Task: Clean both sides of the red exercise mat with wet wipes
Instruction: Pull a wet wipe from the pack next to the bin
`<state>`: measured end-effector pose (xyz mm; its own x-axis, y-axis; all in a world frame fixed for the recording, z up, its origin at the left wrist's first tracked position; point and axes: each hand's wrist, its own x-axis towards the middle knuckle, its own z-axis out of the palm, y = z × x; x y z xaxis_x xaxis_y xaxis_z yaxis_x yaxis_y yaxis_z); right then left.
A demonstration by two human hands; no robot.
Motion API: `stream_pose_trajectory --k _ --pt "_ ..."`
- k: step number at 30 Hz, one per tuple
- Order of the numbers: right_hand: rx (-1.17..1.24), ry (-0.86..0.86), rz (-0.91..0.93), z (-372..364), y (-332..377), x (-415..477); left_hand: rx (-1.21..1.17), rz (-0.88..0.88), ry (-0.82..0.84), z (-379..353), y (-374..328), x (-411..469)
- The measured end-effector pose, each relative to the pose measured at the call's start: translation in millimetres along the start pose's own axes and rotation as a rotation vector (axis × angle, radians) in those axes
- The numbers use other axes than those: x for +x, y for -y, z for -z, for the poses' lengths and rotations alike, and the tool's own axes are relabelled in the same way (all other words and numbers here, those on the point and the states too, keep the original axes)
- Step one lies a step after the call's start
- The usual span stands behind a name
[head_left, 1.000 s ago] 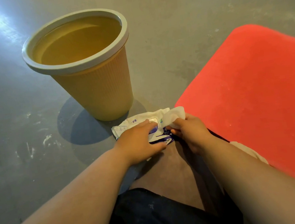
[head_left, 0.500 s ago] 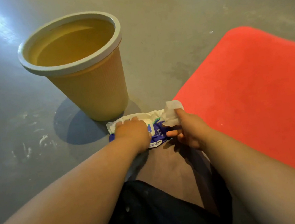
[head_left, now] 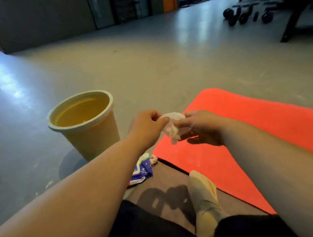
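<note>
The red exercise mat (head_left: 275,129) lies flat on the grey floor at the right. Above its near left corner both hands hold a crumpled white wet wipe (head_left: 172,125) in the air. My left hand (head_left: 146,128) pinches its left edge and my right hand (head_left: 202,127) pinches its right side. The blue and white wet wipe pack (head_left: 141,169) lies on the floor below my left forearm, partly hidden by it.
A tall yellow bin (head_left: 87,124) with a white rim stands on the floor left of the mat. My socked foot (head_left: 202,197) rests by the mat's near edge. Dumbbells (head_left: 247,15) and gym machines stand at the far right.
Both hands have lifted off the pack on the floor and risen with the pulled-out wipe. The camera has tilted up, showing the gym room.
</note>
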<state>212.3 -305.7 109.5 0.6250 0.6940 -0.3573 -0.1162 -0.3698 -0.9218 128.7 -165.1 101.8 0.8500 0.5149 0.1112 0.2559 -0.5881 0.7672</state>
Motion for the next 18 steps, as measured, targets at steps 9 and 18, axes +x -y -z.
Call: stream_pose_trajectory --k 9,18 --pt "-0.054 -0.271 0.164 136 31 -79 -0.303 -0.069 0.045 -49 -154 24" --pt "0.142 -0.443 0.194 255 15 -20 -0.330 0.064 0.256 -170 -221 138"
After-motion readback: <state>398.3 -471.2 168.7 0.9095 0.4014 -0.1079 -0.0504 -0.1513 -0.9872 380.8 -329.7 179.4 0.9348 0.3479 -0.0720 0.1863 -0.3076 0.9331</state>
